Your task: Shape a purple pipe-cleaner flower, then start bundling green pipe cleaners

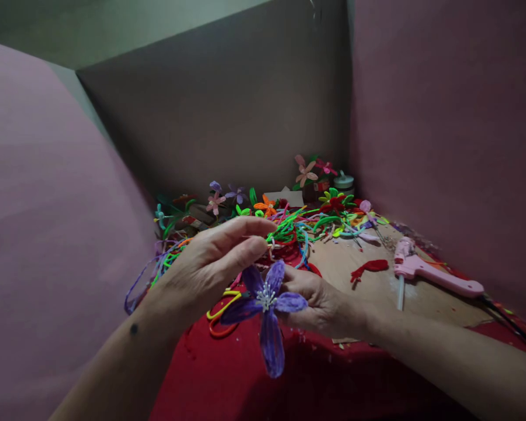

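A purple pipe-cleaner flower (272, 345) with long petals and a cluster of pale stamens faces me, above the red cloth. My right hand (309, 295) is behind it, fingers closed around its back; the stem is hidden. My left hand (219, 248) hovers just above the flower's upper left petals, with fingers stretched out and thumb apart from them. No object shows in it. Behind both hands lies a tangled heap of coloured pipe cleaners (291, 225), mostly green. Yellow and orange loops (222, 331) lie to the left of the flower.
On the board (333, 263) at right rest a pink glue gun (438, 275) with its cord and a red pipe-cleaner piece (370, 267). Several finished flowers, including an orange flower (266, 206), stand at the back near a lidded jar (344, 182). Pink walls flank the red-covered table (210, 374).
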Motion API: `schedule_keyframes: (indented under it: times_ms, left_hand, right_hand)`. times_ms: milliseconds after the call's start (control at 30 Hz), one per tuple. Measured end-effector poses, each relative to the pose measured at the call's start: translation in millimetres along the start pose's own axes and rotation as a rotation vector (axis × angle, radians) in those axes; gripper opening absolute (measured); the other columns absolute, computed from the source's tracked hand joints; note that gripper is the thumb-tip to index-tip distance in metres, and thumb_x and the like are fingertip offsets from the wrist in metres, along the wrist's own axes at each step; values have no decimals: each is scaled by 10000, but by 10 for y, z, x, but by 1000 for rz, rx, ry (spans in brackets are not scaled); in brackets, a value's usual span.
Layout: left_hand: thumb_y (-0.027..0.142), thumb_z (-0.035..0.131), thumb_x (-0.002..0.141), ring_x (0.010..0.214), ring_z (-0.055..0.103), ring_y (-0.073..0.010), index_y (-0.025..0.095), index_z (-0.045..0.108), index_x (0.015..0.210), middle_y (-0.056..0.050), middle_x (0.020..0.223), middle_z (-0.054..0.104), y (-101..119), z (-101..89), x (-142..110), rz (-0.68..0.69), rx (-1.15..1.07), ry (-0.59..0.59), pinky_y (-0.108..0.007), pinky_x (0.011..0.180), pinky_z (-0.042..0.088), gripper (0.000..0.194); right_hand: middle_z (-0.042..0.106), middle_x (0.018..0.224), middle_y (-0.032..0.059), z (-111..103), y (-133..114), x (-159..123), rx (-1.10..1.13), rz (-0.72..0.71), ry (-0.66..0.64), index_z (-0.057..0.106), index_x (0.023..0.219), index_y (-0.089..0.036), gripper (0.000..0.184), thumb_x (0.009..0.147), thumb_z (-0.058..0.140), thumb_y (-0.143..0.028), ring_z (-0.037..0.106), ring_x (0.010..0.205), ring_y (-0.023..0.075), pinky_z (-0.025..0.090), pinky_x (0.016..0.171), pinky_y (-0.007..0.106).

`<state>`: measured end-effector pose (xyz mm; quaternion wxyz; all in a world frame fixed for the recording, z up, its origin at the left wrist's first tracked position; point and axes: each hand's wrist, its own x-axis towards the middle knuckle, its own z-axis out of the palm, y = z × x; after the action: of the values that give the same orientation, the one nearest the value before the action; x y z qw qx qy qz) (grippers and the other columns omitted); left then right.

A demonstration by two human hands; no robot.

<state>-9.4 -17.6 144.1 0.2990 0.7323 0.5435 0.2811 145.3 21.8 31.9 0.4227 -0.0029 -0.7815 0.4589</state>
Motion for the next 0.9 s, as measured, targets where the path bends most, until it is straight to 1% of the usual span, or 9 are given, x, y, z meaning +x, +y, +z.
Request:
schedule_keyframes:
  times_ms: [67, 167, 267, 333, 433, 500, 600, 700, 900]
  left_hand:
    - [455, 475, 855, 963, 589, -203, 259, 567, 1175, -26, 1113, 635, 21, 33, -143, 131, 145, 145, -268, 766, 460, 387]
    - [403, 525, 835, 1132, 512, -231, 284, 540, 1205, -15, 1228, 574, -51, 189, -319, 358, 311, 323, -297, 906, 426, 389]
    - [338, 515, 852, 1115, 522, -219, 266, 509, 1208, -37, 1214, 563, -184, 389, -382, 357, 414, 507, -324, 936, 422, 363]
    - [365, 518, 847, 1128, 510, -243, 233, 468, 1249, -71, 1239, 539, -259, 490, -366, 330, 448, 541, -373, 953, 418, 426]
    - [370, 496, 859, 1167, 481, -256, 205, 376, 1325, -109, 1298, 486, -337, 571, -309, 302, 445, 496, -417, 971, 407, 509]
    - [373, 513, 852, 1207, 445, -259, 198, 323, 1360, -122, 1339, 440, -374, 598, -279, 320, 455, 478, -424, 989, 393, 569]
    - [368, 550, 836, 1254, 385, -258, 191, 273, 1388, -131, 1367, 402, -419, 635, -255, 356, 511, 504, -429, 1026, 355, 642]
    - [360, 554, 838, 1256, 376, -257, 186, 254, 1398, -137, 1358, 407, -454, 673, -242, 356, 560, 531, -432, 1031, 350, 659]
    - [340, 545, 843, 1274, 372, -259, 225, 240, 1410, -118, 1390, 392, -461, 652, -257, 351, 489, 534, -440, 1036, 347, 654]
  right_hand:
    - [540, 1026, 74, -3, -1, 2, 41, 35, 24, 647, 794, -160, 244, 886, 504, -335, 493, 978, 152, 377, 941, 353]
    - [536, 990, 57, 3, 24, 2, 34, 46, 67, 649, 794, -168, 265, 886, 501, -368, 505, 905, 138, 394, 922, 347]
    - [536, 985, 64, 19, 53, -7, -107, 22, 102, 632, 739, -172, 289, 893, 484, -366, 489, 955, 164, 391, 925, 378]
    - [539, 964, 71, 30, 60, -18, -207, 21, 137, 626, 731, -175, 296, 892, 480, -375, 476, 988, 186, 390, 924, 404]
    - [536, 926, 69, 36, 57, -35, -282, 19, 185, 620, 764, -185, 305, 890, 472, -420, 477, 981, 193, 404, 904, 416]
    - [538, 953, 82, 34, 54, -43, -295, 19, 198, 617, 778, -181, 360, 888, 444, -477, 480, 985, 199, 411, 894, 417]
    - [539, 1007, 111, 32, 60, -49, -293, 36, 204, 621, 810, -167, 485, 875, 371, -578, 486, 990, 211, 419, 889, 424]
    - [540, 1022, 116, 36, 72, -49, -277, 47, 209, 631, 862, -167, 539, 847, 358, -632, 491, 1003, 215, 421, 900, 427]
    - [547, 1022, 99, 30, 58, -40, -269, 64, 212, 632, 859, -182, 490, 855, 384, -604, 497, 1017, 208, 415, 921, 425]
